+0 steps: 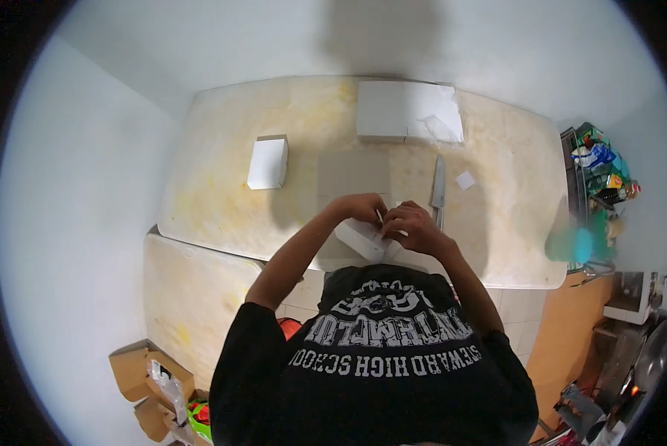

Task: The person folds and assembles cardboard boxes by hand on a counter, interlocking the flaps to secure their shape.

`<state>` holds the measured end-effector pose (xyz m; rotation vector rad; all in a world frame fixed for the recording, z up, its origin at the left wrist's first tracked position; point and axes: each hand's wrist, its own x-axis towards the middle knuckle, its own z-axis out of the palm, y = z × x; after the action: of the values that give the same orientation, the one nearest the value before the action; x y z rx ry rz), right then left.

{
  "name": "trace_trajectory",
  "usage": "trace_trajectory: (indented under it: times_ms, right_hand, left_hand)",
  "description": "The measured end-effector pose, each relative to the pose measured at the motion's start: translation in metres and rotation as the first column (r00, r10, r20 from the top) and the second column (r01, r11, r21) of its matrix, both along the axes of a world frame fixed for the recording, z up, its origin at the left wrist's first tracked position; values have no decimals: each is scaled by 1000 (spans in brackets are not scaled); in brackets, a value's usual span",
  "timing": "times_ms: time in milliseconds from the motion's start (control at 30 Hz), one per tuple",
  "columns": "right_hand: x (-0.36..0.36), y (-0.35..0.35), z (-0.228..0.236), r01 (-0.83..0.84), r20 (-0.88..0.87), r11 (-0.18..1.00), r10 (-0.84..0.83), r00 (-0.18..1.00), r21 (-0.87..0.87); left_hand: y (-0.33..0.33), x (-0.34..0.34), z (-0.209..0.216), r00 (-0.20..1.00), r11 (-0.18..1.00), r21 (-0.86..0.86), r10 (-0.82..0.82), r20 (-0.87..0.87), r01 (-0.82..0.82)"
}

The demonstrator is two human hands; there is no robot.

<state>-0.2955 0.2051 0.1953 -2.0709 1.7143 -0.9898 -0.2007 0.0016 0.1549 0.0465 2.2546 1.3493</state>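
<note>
At the left hand [364, 206], smooth-sided white box [359, 239]

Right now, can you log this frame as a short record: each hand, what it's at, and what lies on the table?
Left hand: left hand at the white box-shaped item; grip unclear
Right hand: right hand at the same item; grip unclear
Surface: cream, yellow-stained table
Left of hands: small white rectangular box
Far edge: wide white rectangular box
Right of hands: silver-bladed knife, then small white paper-like square
</note>
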Motion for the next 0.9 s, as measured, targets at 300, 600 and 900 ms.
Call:
trace_trajectory:
  times_ms: [300,600,900]
  right_hand:
    - [14,17,-16,-33,-24,999,33,999,11]
    - [26,18,-12,-83,-111,991,71,991,-107]
    - [28,20,-23,-106,-145,981,82,986,-164]
  left_hand:
    - [8,-13,13,794,942,-71,-233,562,327]
    - [16,9,-26,873,981,138,-182,452,133]
    - [22,5,-11,837,987,66,-160,523,148]
